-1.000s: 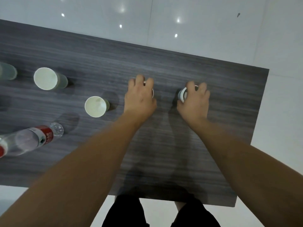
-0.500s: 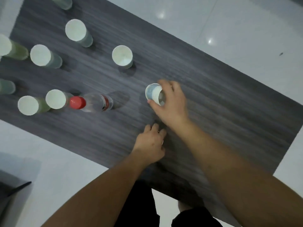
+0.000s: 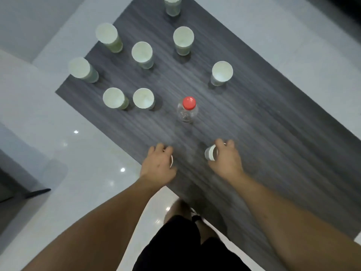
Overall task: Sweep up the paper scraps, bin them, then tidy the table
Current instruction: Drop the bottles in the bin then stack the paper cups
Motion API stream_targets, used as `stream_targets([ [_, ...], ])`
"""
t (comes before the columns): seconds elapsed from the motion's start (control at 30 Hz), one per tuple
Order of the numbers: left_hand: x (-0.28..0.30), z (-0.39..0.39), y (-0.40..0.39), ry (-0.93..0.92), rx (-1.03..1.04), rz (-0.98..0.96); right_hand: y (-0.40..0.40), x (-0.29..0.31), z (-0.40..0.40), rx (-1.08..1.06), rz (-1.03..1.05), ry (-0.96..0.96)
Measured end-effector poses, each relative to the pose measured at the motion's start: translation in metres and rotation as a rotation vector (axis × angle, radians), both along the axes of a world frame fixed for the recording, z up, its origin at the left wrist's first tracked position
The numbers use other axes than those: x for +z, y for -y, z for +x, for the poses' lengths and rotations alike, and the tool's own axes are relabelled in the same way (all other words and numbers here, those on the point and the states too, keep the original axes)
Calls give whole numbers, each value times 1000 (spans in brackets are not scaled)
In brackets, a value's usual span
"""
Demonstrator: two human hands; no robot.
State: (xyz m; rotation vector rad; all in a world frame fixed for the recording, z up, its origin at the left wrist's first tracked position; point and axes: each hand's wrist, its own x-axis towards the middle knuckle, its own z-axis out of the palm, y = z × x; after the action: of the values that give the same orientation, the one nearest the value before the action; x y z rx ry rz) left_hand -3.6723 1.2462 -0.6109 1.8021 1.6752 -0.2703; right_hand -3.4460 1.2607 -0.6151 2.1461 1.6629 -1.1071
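A person stands at the near corner of a dark wood-grain table (image 3: 263,133), both bare arms reaching over it, seen from a head-worn camera looking down. The right hand (image 3: 226,161) curls its fingers around a small white paper cup (image 3: 210,152), which is tipped on its side with the rim facing left, just above the tabletop. The left hand (image 3: 158,165) lies palm-down near the table's edge, its fingers bent over another small cup (image 3: 171,160) of which only a thin white sliver of rim shows; the grip looks closed on it, though most of the cup is hidden under the hand. The two hands are apart, with bare tabletop between them. Just beyond them stands a clear plastic bottle (image 3: 187,110) with a red cap, upright. Farther back, eight upright paper cups (image 3: 143,98) with white insides and pale green sides are spread across the far half of the table, two of them side by side to the left of the bottle and one partly cut off at the top of the frame. Pale glossy floor tiles (image 3: 88,153) surround the table, and the person's black shorts (image 3: 185,243) show at the bottom. The picture is slightly blurred.
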Motion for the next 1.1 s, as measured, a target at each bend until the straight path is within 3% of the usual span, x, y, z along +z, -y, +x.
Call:
stream_targets([
  [0.1, 29, -49, -8, -22, 263, 186, 21, 15, -42, 20, -47, -118],
  [0.27, 66, -113, -67, 90, 535, 492, 7, 48, -135, -147, 252, -312],
  [0.37, 64, -139, -119, 149, 462, 556, -29, 59, -185, -285, 501, -404],
  [0.47, 41, -159, -153, 119, 261, 467, -72, 60, -223, -356, 662, -322],
  [0.57, 13, -174, -164, 21, 64, 328, -110, 48, -243, -383, 612, -163],
  [0.67, -8, -186, -168, 18, -62, 183, -137, 22, -252, -195, 364, 9],
  [0.77, -9, -202, -179, 124, -41, 118, -156, 1, -260, -163, 215, 36],
  [0.87, 15, -216, -194, 126, 56, 299, -168, 5, -273, -255, 234, 8],
  [0.97, 44, -229, -215, 117, 186, 533, -181, 29, -286, -431, 456, -77],
  [1.1, 57, -250, -243, -13, 326, 512, -214, 57, -285, -560, 733, -117],
])
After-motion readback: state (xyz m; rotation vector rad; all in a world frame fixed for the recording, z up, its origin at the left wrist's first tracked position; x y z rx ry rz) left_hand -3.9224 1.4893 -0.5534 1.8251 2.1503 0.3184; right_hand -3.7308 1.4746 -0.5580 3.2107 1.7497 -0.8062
